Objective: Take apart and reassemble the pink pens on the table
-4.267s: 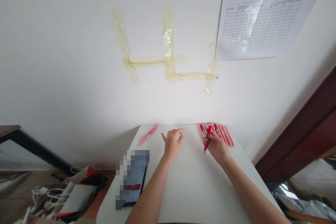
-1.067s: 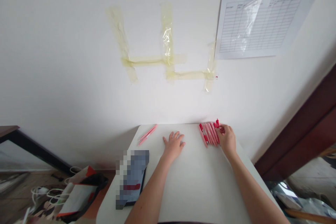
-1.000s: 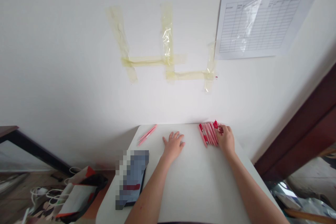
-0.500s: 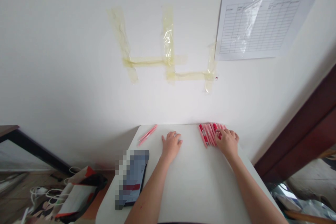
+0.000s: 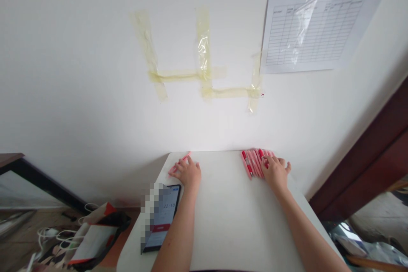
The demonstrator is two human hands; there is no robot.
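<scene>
White plastic-looking tabletop point(image 5: 232, 225): left hand point(image 5: 188, 174), fingers spread, over pink pens point(image 5: 174, 168); I can't tell if right hand point(image 5: 275, 174) pinches; its nudge could scatter red-and-pink pens point(image 5: 254, 163)

- Lower centre of the frame: a broad lane of table point(image 5: 232, 225) runs between the left forearm point(image 5: 180, 229) and right forearm point(image 5: 302, 221), where a hand could pass.
- Lower left of centre: the phone point(image 5: 161, 225) lies just beside the left forearm, narrowing that side.
- Right of centre: the right hand point(image 5: 274, 173) and pen row point(image 5: 250, 164) block the way.
- Left of centre: the left hand point(image 5: 188, 174) covers part of the pink pens point(image 5: 172, 169).
- Behind: the wall point(image 5: 210, 129).
</scene>
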